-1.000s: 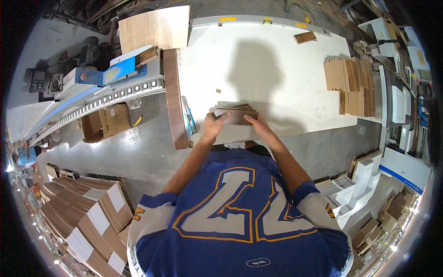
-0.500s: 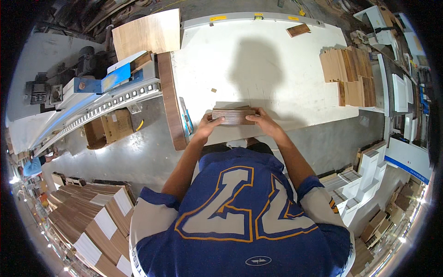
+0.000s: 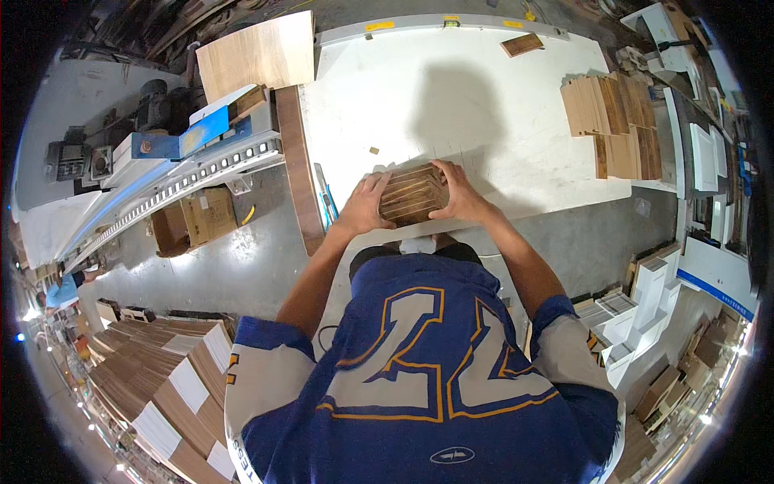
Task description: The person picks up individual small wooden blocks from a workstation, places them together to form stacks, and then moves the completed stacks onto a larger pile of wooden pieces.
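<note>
A stack of small brown wood-grain boards [image 3: 414, 194] is held between my two hands at the near edge of the white worktable [image 3: 363, 105]. My left hand [image 3: 368, 202] wraps the stack's left end, and my right hand [image 3: 459, 192] grips its right end. The boards look slightly fanned, with thin pale lines between them. Just left of my left hand lies a blue utility knife [image 3: 327, 202] beside a brown strip of board [image 3: 298, 169]. A small tan chip [image 3: 374, 150] rests on the tabletop beyond the stack.
Stacked brown boards [image 3: 613, 125] stand at the table's right side. A long metal level [image 3: 451, 24] lies along the far edge near a single brown piece [image 3: 522, 45]. To the left are a wood panel [image 3: 258, 56], a machine rail [image 3: 193, 181] and a cardboard box [image 3: 208, 216].
The stack has been turned in my hands, so broad wood-grain faces show where narrow edges did before. Both hands have shifted their grip around its ends.
</note>
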Available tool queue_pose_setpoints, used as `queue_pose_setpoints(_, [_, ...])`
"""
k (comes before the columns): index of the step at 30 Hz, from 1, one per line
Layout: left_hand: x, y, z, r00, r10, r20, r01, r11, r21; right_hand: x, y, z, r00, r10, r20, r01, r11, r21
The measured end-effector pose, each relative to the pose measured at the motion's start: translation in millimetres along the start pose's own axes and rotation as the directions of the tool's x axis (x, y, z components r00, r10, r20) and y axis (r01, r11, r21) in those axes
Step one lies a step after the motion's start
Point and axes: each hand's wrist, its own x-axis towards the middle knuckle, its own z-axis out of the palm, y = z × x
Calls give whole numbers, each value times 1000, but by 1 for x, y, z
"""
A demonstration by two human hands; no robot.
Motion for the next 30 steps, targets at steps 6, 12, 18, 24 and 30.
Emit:
queue_pose_setpoints(6, [6,0,26,978,74,-197,-28,974,226,-15,17,11,994,-52,-91,38,989,-145])
queue_pose_setpoints(12, [7,18,36,957,5,-288,-35,995,-99,-35,53,52,973,45,-226,-49,999,-13])
queue_pose_setpoints(18, [6,-18,93,929,-268,-254,-87,510,-856,-38,54,84,942,178,-285,-1,851,526])
queue_pose_setpoints(24, [-2,15,73,940,-337,-58,-13,133,-991,-33,21,79,955,277,-106,-159,780,605])
queue_pose_setpoints(30, [-3,12,76,945,-316,-84,-59,89,-994,-31,20,82,935,327,-136,-171,754,634])
